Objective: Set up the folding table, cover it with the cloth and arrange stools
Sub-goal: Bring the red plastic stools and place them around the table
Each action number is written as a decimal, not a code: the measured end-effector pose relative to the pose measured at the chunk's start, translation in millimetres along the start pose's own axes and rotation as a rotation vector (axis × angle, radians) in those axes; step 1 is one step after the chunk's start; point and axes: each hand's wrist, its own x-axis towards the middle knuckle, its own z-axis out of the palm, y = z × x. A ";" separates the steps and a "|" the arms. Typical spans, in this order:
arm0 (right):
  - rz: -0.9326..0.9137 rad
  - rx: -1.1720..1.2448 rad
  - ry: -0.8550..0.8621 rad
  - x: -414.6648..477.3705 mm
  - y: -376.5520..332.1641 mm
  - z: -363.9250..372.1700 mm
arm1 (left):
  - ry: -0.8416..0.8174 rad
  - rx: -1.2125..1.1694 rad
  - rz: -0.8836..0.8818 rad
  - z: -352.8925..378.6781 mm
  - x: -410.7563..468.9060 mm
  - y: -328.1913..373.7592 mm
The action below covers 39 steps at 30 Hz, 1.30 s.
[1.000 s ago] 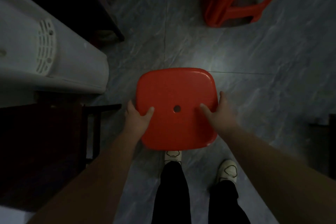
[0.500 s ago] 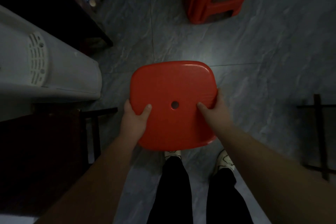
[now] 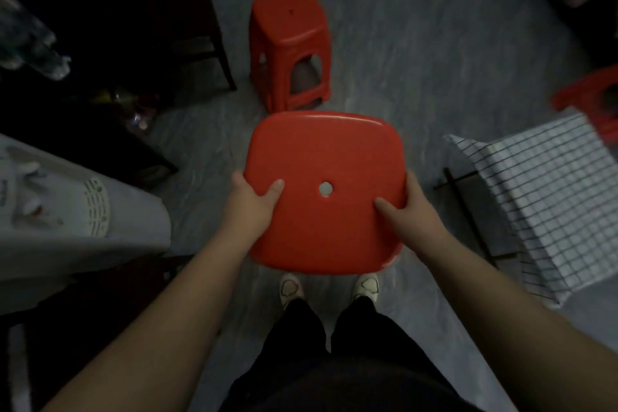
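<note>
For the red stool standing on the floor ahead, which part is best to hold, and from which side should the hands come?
Take the standing stool by the seat edges, one hand on each side, coming from above. It stands upright with its flat seat facing up and its legs splayed below, so the rim is probably the easiest grip. Both hands, left and right, now hold the carried stool that way.

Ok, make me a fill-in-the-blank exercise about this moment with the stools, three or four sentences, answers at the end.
1. Both hands, left hand and right hand, hold a red stool by its ____.
2. The hole in that seat is ____ in shape.
3. A second stool stands on the ____ ahead.
4. The cloth on the right has a ____ pattern.

Missing words: seat; round; floor; checked
</note>
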 end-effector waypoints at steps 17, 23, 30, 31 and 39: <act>0.117 0.527 0.397 -106.2 165.1 -189.8 | -0.348 0.450 0.390 191.5 -114.0 198.9; 0.250 0.568 0.556 -120.1 229.1 -233.3 | -0.494 0.550 0.457 287.8 -146.0 226.9; 0.434 0.646 0.668 -122.2 278.6 -254.7 | -0.677 0.662 0.482 376.3 -149.2 240.1; 0.457 0.648 0.676 -118.9 281.9 -256.2 | -0.699 0.679 0.485 388.5 -145.3 242.0; 0.686 0.703 0.742 -60.0 321.1 -234.2 | -0.939 0.931 0.599 481.2 -84.6 244.7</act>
